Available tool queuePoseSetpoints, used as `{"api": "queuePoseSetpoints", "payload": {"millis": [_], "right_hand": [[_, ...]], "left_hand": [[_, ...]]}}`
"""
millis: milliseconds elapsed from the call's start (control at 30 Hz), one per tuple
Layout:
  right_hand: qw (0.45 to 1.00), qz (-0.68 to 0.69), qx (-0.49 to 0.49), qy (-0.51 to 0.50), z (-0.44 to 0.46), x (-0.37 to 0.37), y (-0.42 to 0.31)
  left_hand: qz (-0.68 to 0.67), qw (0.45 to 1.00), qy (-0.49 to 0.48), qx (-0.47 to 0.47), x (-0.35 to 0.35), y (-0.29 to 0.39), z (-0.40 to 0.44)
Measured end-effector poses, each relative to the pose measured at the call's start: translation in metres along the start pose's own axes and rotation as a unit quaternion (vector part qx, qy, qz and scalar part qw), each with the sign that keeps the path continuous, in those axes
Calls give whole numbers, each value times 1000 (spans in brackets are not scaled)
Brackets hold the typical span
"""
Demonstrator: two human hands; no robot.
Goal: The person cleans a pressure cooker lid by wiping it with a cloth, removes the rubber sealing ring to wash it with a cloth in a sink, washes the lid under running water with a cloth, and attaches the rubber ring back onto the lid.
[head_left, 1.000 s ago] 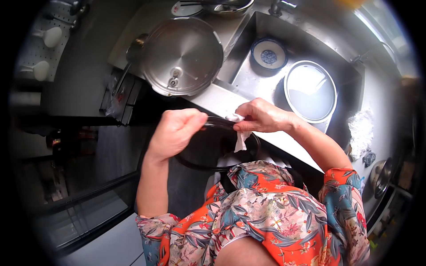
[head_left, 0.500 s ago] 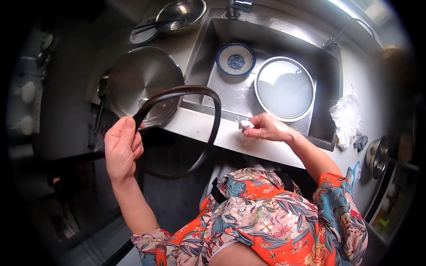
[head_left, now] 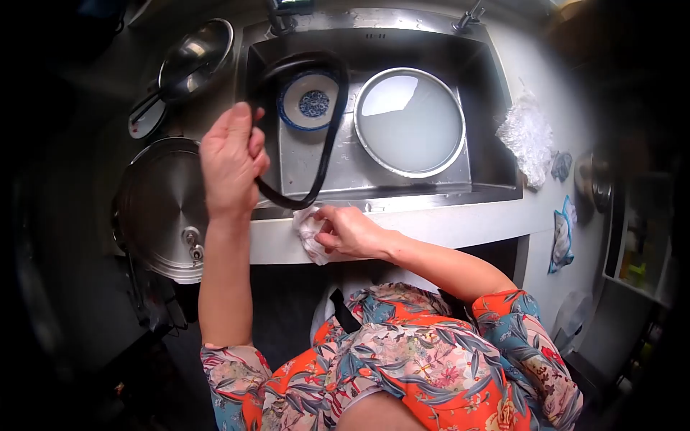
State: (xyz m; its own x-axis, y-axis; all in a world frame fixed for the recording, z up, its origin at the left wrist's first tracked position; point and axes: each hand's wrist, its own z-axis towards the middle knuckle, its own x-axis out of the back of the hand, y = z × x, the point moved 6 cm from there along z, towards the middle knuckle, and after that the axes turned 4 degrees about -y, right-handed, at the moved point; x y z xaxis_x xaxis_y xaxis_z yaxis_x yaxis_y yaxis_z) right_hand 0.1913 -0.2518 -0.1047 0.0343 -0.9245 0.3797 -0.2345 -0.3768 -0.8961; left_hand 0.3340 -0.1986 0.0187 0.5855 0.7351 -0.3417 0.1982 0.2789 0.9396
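My left hand (head_left: 233, 154) is closed on a black rubber sealing ring (head_left: 331, 144), raised over the left part of the sink. Through the ring's loop shows a blue-and-white bowl (head_left: 314, 104) lying in the sink. My right hand (head_left: 352, 231) pinches a crumpled white cloth or tissue (head_left: 307, 233) at the counter's front edge, just below the ring. I cannot tell whether the cloth touches the ring. Left of the sink lies a round steel pot lid (head_left: 162, 208) with valve fittings, partly behind my left forearm.
A round pan of cloudy liquid (head_left: 410, 126) sits in the steel sink (head_left: 492, 161). A steel bowl (head_left: 194, 57) stands at the back left. Crumpled clear plastic (head_left: 528, 140) and a blue-edged cloth (head_left: 563, 233) lie on the right counter.
My left hand has lifted the sealing ring up over the sink. My right hand has moved left along the counter edge with the white cloth, which now hangs more spread out. The view has shifted.
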Motion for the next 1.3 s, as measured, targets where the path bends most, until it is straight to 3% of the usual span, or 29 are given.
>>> {"api": "queuePoseSetpoints", "payload": {"millis": [133, 200, 300, 333, 367, 400, 467, 500, 633, 700, 767, 800, 867, 1000, 1033, 1200, 1300], "right_hand": [[997, 68, 21, 15, -21, 43, 1], [984, 142, -91, 56, -22, 99, 29], [965, -17, -182, 188, -23, 185, 102], [932, -228, -136, 249, -14, 213, 132], [909, -269, -155, 278, -8, 225, 158], [902, -318, -150, 250, 6, 218, 188], [882, -409, -134, 193, 32, 206, 232], [876, -461, -142, -16, 45, 189, 223], [894, -383, -186, 143, 42, 241, 158], [883, -424, -21, 201, 60, 247, 111], [864, -454, 152, 157, 82, 211, 71], [883, -435, 160, 77, 98, 196, 67], [904, -422, 39, -59, 115, 187, 79], [957, -288, 31, -12, 109, 223, 125], [939, -343, 23, 2, 100, 233, 140], [947, -273, -148, 78, 80, 242, 206], [955, -150, -117, 226, 83, 249, 191]], "left_hand": [[-18, 999, -22, 41, -33, -53, 33], [3, 998, -21, 67, -42, -79, 50], [140, 988, 28, 50, -36, -122, 62], [310, 950, 29, -23, -25, -159, 90], [386, 919, 51, -52, -34, -157, 89], [459, 882, 72, -78, -44, -155, 86], [557, 829, 29, 53, -53, -170, 91], [577, 806, 26, 126, -60, -165, 85], [646, 750, -7, 139, -54, -187, 91], [658, 743, -48, 113, -63, -194, 96], [663, 742, -71, 74, -70, -194, 95], [664, 744, -69, 41, -75, -190, 95], [664, 745, -71, -7, -76, -185, 96], [649, 759, -29, -35, -50, -173, 100], [666, 745, -21, -23, -37, -170, 105], [650, 758, -3, 60, -33, -172, 109], [662, 739, -61, 111, -56, -196, 103]]}}
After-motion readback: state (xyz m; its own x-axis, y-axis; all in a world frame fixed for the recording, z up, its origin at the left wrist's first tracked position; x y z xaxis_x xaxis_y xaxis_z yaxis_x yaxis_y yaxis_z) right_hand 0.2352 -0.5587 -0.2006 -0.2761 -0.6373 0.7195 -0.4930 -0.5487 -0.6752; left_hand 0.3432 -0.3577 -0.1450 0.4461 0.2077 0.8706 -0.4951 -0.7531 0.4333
